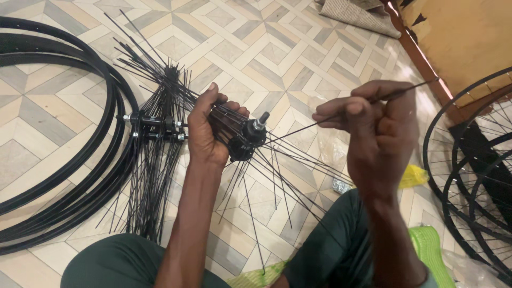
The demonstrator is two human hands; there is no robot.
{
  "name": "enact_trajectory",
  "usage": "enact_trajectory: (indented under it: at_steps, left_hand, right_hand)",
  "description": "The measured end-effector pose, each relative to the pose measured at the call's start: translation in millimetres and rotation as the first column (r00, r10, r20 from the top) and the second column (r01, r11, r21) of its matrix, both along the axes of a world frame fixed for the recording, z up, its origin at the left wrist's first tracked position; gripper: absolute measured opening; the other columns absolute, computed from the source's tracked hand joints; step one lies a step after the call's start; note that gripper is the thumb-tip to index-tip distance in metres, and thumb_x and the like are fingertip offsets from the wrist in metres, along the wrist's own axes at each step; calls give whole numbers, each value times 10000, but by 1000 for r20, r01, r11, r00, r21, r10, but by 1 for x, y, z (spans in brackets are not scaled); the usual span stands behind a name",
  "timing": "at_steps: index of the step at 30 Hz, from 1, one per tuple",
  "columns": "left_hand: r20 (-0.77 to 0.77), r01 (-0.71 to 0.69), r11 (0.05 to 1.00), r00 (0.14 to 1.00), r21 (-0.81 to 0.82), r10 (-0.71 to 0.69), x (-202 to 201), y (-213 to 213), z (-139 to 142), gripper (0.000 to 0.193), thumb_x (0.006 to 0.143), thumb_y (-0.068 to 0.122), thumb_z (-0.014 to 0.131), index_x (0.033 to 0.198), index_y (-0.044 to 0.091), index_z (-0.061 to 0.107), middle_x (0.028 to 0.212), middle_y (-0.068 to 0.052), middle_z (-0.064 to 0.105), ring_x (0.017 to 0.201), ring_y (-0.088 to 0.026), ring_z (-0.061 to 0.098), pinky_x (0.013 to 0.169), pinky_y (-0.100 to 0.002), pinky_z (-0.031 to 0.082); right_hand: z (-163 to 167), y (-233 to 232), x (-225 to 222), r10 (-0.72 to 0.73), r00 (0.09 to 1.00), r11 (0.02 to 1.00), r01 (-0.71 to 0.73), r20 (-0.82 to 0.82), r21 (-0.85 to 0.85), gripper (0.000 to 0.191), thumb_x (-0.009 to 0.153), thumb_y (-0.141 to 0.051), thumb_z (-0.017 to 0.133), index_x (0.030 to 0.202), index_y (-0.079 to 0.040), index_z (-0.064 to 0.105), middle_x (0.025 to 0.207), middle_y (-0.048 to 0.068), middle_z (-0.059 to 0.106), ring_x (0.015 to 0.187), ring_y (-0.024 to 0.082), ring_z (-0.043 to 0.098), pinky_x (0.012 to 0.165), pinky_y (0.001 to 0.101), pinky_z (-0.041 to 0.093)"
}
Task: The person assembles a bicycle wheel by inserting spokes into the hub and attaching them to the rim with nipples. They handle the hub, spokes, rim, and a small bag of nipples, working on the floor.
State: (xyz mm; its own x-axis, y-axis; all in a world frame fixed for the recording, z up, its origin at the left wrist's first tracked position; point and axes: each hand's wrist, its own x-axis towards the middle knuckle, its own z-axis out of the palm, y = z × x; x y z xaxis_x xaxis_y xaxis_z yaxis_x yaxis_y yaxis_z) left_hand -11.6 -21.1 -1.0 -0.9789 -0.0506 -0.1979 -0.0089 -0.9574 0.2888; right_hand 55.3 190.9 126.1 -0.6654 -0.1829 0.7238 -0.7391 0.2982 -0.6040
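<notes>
My left hand [208,130] grips a black wheel hub [246,140] with its axle end pointing right and many thin black spokes hanging from it. My right hand [373,122] pinches a single black spoke [298,128] that runs from the hub up past my fingers to the upper right. Both hands are held above my lap, over green trousers [330,250].
Other black hubs with spokes [154,128] lie on the patterned tile floor [256,48] to the left, beside stacked black rims [69,160]. Built wheels [474,170] lean at the right. A clear plastic bag [330,146], a yellow packet [413,176] and a folded mat [357,16] lie nearby.
</notes>
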Motion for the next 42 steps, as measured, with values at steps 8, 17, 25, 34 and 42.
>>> enact_trajectory:
  at_steps: [8,17,25,34,42]
  left_hand:
    - [29,-16,1000,999,7,16,-2,-1,-2,300,830,262,805,874,35,614,714,-157,682,667,-308,706,721,-457,632]
    - [-15,-225,968,974,114,228,-4,-5,-8,219,862,165,778,888,21,614,746,-126,671,707,-249,703,757,-460,640]
    - [-55,-393,910,914,136,403,-4,-12,-16,159,852,152,683,878,5,629,780,-145,673,749,-281,698,869,-491,631]
    - [-66,-413,892,900,186,431,-5,-15,-23,157,868,165,655,881,15,608,797,-148,665,776,-273,691,907,-498,617]
    - [-34,-471,872,877,132,479,-2,-15,-16,126,881,122,662,948,36,600,802,-74,644,773,-225,684,911,-515,619]
  right_hand:
    - [-9,-5,6,43,980,996,-27,192,-87,100,1158,-69,517,1216,-10,460,995,188,742,956,234,780,831,336,685]
    - [-7,-10,29,-279,959,925,255,46,282,201,1015,4,696,1185,8,588,1169,136,642,1004,192,716,832,294,629]
    - [-144,-18,63,-211,788,815,-185,579,549,177,943,-147,672,1071,-25,666,986,124,672,891,280,673,765,416,562]
    - [-290,-29,90,-525,782,415,-108,335,903,577,833,3,622,1362,73,403,1067,254,591,962,438,627,686,498,572]
    - [-243,-6,68,-362,301,875,-218,882,433,369,949,-79,578,1311,-71,512,888,115,643,789,291,693,709,421,565]
